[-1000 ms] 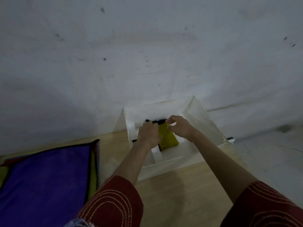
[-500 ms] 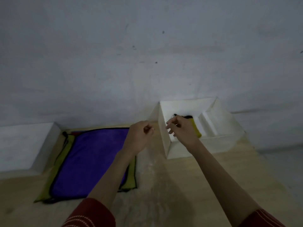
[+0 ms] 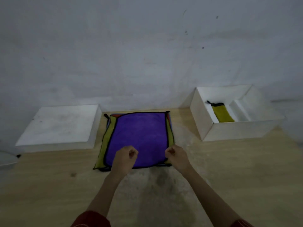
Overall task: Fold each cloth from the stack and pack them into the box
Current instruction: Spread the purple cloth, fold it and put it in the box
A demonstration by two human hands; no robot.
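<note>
Wooden table by a pale wall: folded yellow cloth now in the box, left hand and right hand, curled and empty, have moved over the stack to begin the next cloth.

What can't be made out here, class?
Head view: how many cloths lie under the purple cloth; it covers them.
Head view: near floor of the box; its front wall hides it.
Head view: whether the left hand or right hand grips cloth; the hands hide contact.
</note>
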